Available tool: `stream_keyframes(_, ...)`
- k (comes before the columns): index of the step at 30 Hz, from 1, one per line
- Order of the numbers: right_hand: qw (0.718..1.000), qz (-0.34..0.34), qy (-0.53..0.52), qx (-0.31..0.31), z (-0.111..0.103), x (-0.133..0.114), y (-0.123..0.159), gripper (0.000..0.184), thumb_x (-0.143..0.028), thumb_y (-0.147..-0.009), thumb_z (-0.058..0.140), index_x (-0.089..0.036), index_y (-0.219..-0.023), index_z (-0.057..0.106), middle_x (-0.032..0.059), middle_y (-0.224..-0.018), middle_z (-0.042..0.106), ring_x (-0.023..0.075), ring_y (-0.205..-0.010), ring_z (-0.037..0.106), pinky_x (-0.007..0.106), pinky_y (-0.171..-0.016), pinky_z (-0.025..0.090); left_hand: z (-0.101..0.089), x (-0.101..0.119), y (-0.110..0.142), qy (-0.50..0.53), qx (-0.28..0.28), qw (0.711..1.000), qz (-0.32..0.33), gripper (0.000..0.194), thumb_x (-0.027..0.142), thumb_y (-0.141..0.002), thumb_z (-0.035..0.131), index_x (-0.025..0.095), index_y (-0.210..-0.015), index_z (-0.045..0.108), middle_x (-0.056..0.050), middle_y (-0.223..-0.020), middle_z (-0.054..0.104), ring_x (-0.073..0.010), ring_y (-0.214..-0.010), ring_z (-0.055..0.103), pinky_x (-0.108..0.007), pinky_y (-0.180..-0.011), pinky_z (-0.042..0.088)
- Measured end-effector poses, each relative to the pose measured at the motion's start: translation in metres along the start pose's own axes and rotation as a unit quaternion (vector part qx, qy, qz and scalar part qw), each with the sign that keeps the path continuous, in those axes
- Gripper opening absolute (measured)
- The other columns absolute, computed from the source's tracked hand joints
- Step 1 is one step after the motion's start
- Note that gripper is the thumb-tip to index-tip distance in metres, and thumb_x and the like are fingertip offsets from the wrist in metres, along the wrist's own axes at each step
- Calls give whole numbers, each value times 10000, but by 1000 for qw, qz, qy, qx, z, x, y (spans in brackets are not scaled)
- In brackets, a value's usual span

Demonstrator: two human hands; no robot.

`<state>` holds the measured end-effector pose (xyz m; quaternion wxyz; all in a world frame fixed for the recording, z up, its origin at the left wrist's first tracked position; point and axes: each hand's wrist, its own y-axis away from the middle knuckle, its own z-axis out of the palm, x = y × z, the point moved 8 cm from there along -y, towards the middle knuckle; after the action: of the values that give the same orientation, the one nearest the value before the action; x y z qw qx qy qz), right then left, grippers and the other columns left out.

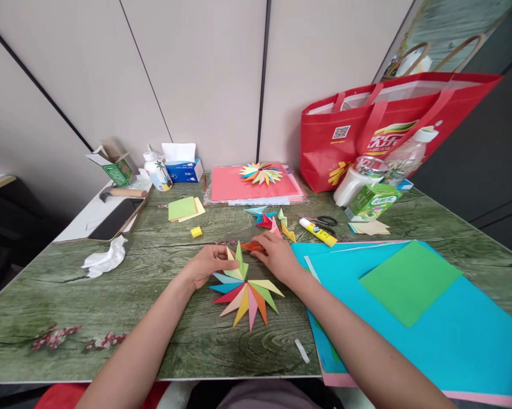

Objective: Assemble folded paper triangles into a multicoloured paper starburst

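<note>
A partial ring of folded paper points (251, 301) in many colours lies on the table in front of me. My left hand (207, 264) pinches its upper left end, where a light green point (240, 258) stands up beside a pale yellow one. Just right of that, my right hand (277, 255) has its fingers closed on an orange folded paper piece (252, 246). Beyond my right hand lie several loose folded pieces (267, 220) in blue, red, pink and yellow. A yellow glue stick (318, 232) without its cap and black-handled scissors (326, 221) are close by.
Blue paper sheets (452, 352) with a green square (411, 282) cover the right side. A finished paper ring (261, 173) rests on a red packet (222, 184) at the back. The glue cap (196, 232), a crumpled tissue (105, 257), a phone (113, 218) and a hammer (124, 193) lie left.
</note>
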<state>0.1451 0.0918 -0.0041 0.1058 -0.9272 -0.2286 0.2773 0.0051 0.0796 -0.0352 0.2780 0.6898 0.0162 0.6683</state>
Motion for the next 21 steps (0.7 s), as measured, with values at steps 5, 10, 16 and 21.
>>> stream_keyframes(5,995,30,-91,10,-5,12,1,103,-137,-753,549,-173,-816,621,60,-843,567,148,-698,540,276,-649,431,0,1,1,1,9,1000,-9,255,245,-481,779,114,-615,606,-15,-554,619,-93,-466,532,-199,-463,392)
stream_keyframes(10,957,95,-273,9,-8,17,3,87,-262,-749,543,-178,-741,562,20,-715,578,129,-600,526,255,-573,432,1,-1,0,6,6,1000,-8,266,232,-471,784,110,-629,609,-23,-568,632,-99,-478,549,-203,-479,407)
stream_keyframes(16,898,151,-412,-35,2,5,6,202,-368,-700,582,-169,-713,547,-17,-615,557,106,-549,503,227,-530,405,-1,-2,-3,16,14,1000,3,277,217,-458,789,109,-638,608,-22,-562,635,-99,-479,551,-205,-486,407)
stream_keyframes(21,847,220,-480,-66,15,6,13,248,-381,-633,651,-166,-712,554,-19,-608,575,107,-545,534,233,-539,440,-2,-3,-3,31,23,999,1,293,210,-430,798,104,-623,605,-19,-548,632,-89,-463,542,-200,-481,404)
